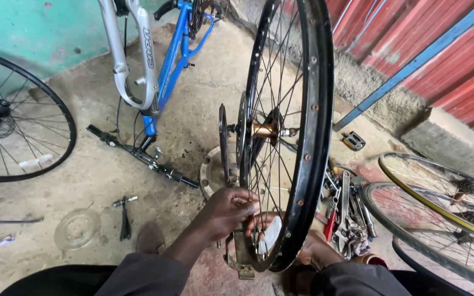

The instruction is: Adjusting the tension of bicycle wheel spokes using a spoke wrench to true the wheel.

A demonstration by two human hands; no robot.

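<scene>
At the bottom centre of the frame, the person's left hand [229, 211] reaches into the spokes near the lower rim of an upright black bicycle wheel [315, 137], its fingers [246, 206] curled together around the spokes and a small whitish piece [270, 237] held there. The right hand [314, 253] sits low on the far side of the rim, mostly hidden by it, so whether its fingers are apart or together cannot be told. The wheel stands in the middle of the frame on a metal stand [241, 255], its brass-coloured hub [263, 130] at mid height. Just right of it lies a pile of wrenches and tools [346, 214] on the concrete floor [94, 181]. Further right lean two more wheels [440, 208]. At the left edge rests another spoked wheel [17, 118], and at the upper left stands a blue and silver bicycle frame [163, 66].
</scene>
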